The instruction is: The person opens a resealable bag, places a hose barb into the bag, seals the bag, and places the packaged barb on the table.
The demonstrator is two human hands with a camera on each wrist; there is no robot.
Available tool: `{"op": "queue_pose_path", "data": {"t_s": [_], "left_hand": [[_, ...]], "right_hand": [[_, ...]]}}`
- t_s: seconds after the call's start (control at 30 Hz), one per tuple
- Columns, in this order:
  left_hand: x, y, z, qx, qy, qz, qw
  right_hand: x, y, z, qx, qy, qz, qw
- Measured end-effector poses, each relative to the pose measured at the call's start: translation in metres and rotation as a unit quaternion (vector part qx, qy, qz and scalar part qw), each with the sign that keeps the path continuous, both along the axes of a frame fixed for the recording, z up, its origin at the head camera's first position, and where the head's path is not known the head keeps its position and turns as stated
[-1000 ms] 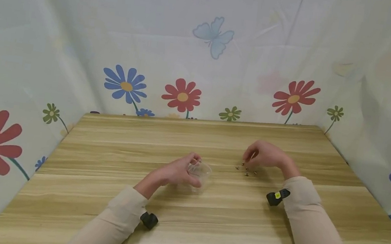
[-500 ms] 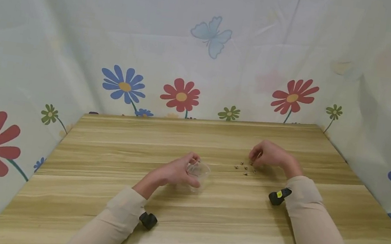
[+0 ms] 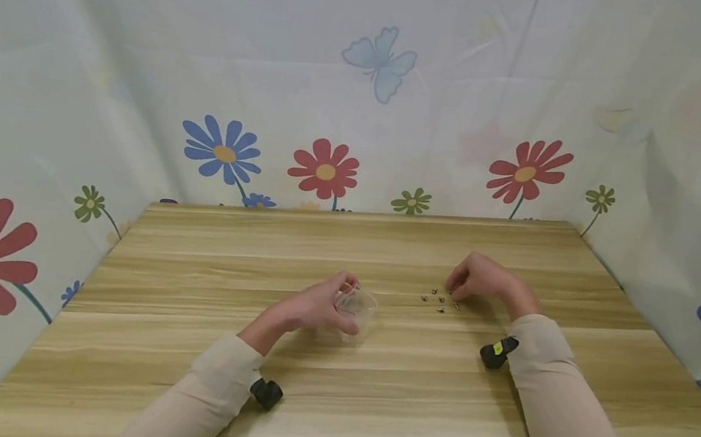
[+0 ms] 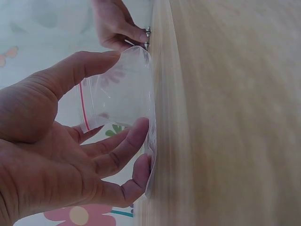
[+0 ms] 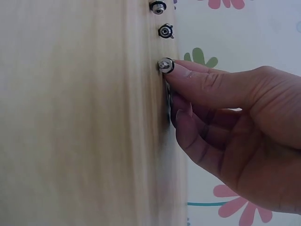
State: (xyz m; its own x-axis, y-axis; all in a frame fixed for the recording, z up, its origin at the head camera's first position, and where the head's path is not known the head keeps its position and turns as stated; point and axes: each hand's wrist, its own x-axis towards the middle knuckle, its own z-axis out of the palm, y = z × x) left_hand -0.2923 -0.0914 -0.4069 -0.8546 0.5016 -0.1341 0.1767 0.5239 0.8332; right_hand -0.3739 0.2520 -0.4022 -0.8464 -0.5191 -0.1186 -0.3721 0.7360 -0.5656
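My left hand (image 3: 319, 306) holds a small clear zip-lock bag (image 4: 124, 89), with a red line along its seal, between thumb and curled fingers; the bag's lower edge is close to the table. To the right, several small silver metal fittings with black rings (image 5: 165, 31) lie loose on the wood. My right hand (image 3: 481, 276) is at their right side, thumb and fingers curled together and pinching at a fitting (image 3: 450, 293). In the right wrist view a silver fitting (image 5: 165, 65) shows right at the thumb tip, and the fingertips partly hide what is between them.
The wood-grain table (image 3: 339, 409) spans the view below both arms. A white sheet (image 3: 266, 52) printed with flowers and a butterfly hangs behind and at both sides. A black wrist camera (image 3: 266, 393) is on the left sleeve, another camera (image 3: 495, 354) on the right.
My right hand has shifted slightly right along the fittings, uncovering one near its fingertips, and has stayed there. My left hand keeps holding the bag in place.
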Motion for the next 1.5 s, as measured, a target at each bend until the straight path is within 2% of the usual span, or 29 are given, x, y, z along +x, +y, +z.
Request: {"op": "queue_pose_path", "data": {"t_s": [0.13, 0.53, 0.73, 1.07, 1.3, 1.5], "left_hand": [[0.0, 0.0, 0.0, -0.002, 0.001, 0.0, 1.0], [0.0, 0.0, 0.001, -0.004, 0.005, -0.003, 1.0], [0.0, 0.0, 0.001, 0.001, 0.002, -0.005, 1.0], [-0.001, -0.001, -0.002, 0.003, 0.003, -0.008, 1.0], [-0.002, -0.001, -0.002, -0.003, 0.003, -0.004, 1.0], [-0.002, -0.001, -0.003, -0.006, 0.007, -0.003, 1.0]], "right_hand": [[0.0, -0.001, -0.001, 0.008, 0.003, -0.01, 1.0], [0.003, -0.002, 0.001, 0.015, -0.005, -0.001, 1.0], [0.004, -0.002, 0.003, -0.008, -0.02, -0.003, 1.0], [0.006, -0.004, 0.008, -0.041, 0.005, -0.015, 0.999], [0.01, -0.016, 0.015, -0.084, 0.008, 0.006, 0.996], [0.023, -0.036, 0.027, -0.111, 0.023, 0.036, 0.993]]}}
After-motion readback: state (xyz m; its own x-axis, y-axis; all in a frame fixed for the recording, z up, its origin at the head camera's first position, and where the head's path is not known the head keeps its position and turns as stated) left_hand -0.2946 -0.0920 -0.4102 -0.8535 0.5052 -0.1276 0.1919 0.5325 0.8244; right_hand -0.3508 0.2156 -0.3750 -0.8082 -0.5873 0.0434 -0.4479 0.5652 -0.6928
